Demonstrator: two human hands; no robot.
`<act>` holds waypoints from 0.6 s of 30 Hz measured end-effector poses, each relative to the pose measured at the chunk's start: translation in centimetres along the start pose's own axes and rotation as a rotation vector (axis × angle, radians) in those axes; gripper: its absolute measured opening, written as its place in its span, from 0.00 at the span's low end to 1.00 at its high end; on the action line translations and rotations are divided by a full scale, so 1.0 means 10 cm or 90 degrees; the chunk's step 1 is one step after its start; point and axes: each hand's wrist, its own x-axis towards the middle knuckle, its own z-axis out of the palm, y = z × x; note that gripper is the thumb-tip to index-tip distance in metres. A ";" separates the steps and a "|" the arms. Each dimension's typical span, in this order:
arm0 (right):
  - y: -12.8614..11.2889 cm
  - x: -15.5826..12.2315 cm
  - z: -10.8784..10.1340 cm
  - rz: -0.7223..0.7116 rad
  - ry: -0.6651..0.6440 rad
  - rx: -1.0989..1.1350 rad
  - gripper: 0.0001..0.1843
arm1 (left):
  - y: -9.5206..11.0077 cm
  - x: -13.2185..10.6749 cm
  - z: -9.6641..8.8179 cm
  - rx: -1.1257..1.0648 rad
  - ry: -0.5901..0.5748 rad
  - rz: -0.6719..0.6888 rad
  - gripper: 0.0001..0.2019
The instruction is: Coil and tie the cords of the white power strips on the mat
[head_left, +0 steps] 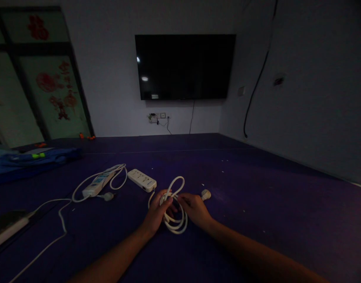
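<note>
A white power cord [176,228] hangs in several loose loops between my two hands. My left hand [157,210] is closed around the coil, its thumb across the strands. On the coil's right side my right hand [195,208] pinches a strand with bent fingers. The cord runs from a white power strip [142,180] that lies on the purple surface just beyond my left hand. A white plug [206,194] shows beside the back of my right hand; whether it touches the hand I cannot tell.
Left of centre lies a second power strip [99,184] with its cord looped over it and its plug [107,196] near. A white device [10,232] with a cable sits at the left edge. Blue cloth [35,161] is piled behind. A television [186,67] hangs on the wall.
</note>
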 end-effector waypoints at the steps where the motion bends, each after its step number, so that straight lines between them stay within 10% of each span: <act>1: 0.00 0.00 0.00 -0.002 -0.002 -0.002 0.17 | 0.00 0.00 0.00 0.001 0.000 -0.003 0.25; 18: 0.00 -0.01 -0.01 -0.008 0.003 -0.015 0.17 | 0.00 0.00 -0.01 -0.006 0.000 -0.007 0.26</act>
